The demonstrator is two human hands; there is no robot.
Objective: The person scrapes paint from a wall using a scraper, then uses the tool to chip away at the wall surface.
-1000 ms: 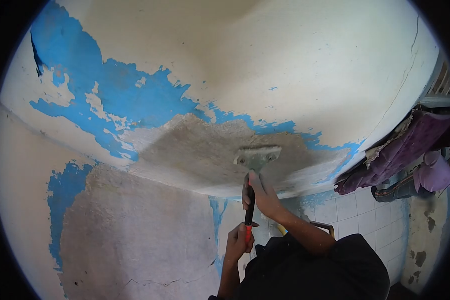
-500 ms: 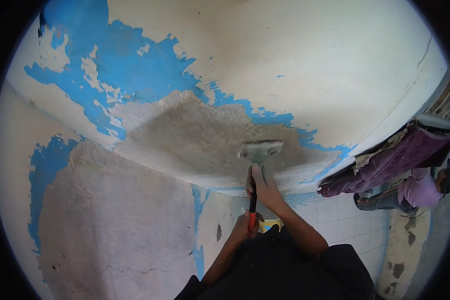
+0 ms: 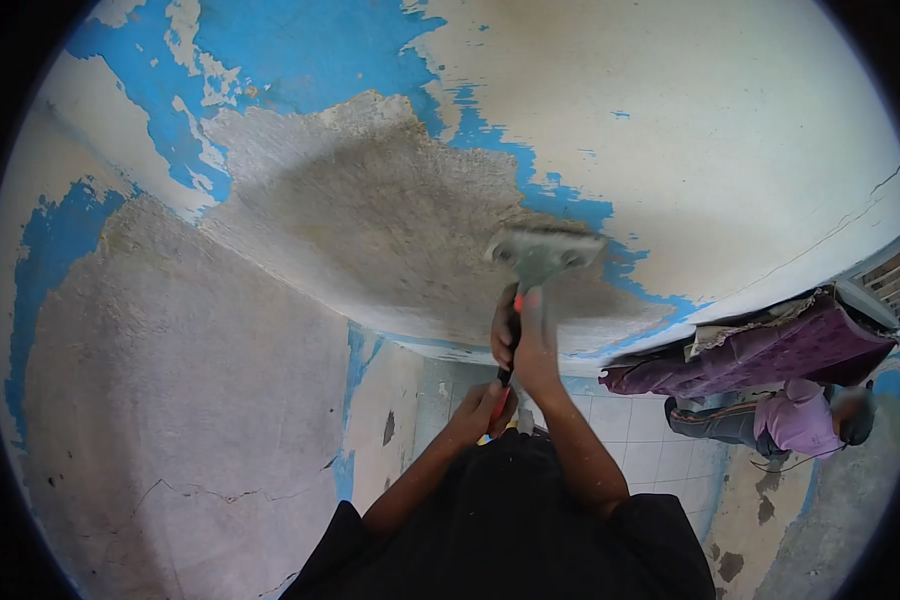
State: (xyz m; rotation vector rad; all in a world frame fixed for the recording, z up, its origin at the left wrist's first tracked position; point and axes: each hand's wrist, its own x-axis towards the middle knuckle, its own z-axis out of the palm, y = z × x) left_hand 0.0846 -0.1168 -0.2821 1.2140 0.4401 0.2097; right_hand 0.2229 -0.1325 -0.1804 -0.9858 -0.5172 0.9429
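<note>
A wide-bladed wall scraper (image 3: 542, 262) lies with its head against bare grey plaster, its blade close to a ragged edge of blue paint (image 3: 570, 203). My right hand (image 3: 533, 350) is closed around the upper part of its black and red handle, just below the head. Lower down, near my chest, my left hand (image 3: 483, 412) is wrapped around the handle's red end. The scraped wall (image 3: 370, 220) shows rough grey plaster, bordered by blue and cream paint (image 3: 710, 130).
To the left, a second wall (image 3: 230, 400) has a large grey patch and cracks. A purple cloth-covered piece (image 3: 760, 350) stands at right. Beyond it is another person (image 3: 800, 415) in a pink top. White floor tiles (image 3: 620, 430) show below.
The scraper and both hands have moved up in view, with the blade now nearer the blue paint edge. My view has shifted, and both hands keep their hold on the handle.
</note>
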